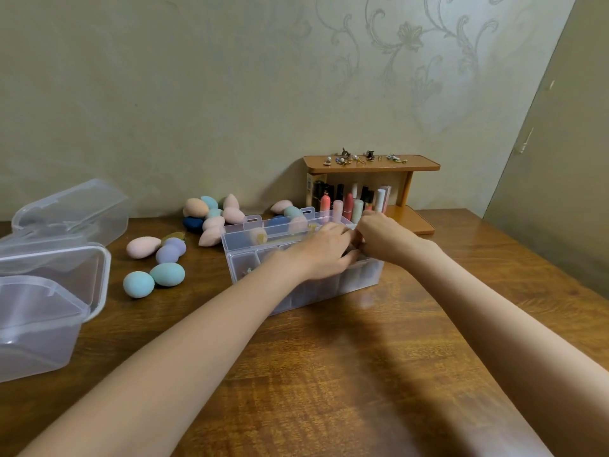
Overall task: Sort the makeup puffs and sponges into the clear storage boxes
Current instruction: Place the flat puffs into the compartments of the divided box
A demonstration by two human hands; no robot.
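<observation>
A clear divided storage box [329, 291] stands mid-table with its lid [280, 225] raised at the back. My left hand [324, 250] lies over its compartments, fingers reaching toward the right end. My right hand [384, 240] is curled at that end, touching the left fingertips; whatever is between them is hidden. Loose egg-shaped sponges lie to the left: a pink sponge [143, 247], a lilac sponge [169, 250], a teal sponge [167, 274] and a light blue sponge [138, 284]. A pile of sponges [214, 219] sits by the wall. A tan puff [258, 235] shows through the lid.
A larger clear box [49, 324] stands at the left table edge with its lid [75, 212] flipped back. A small wooden shelf [372, 163] against the wall carries jewellery on top and lipsticks [349, 202] below. The wooden table [362, 374] stretches toward me.
</observation>
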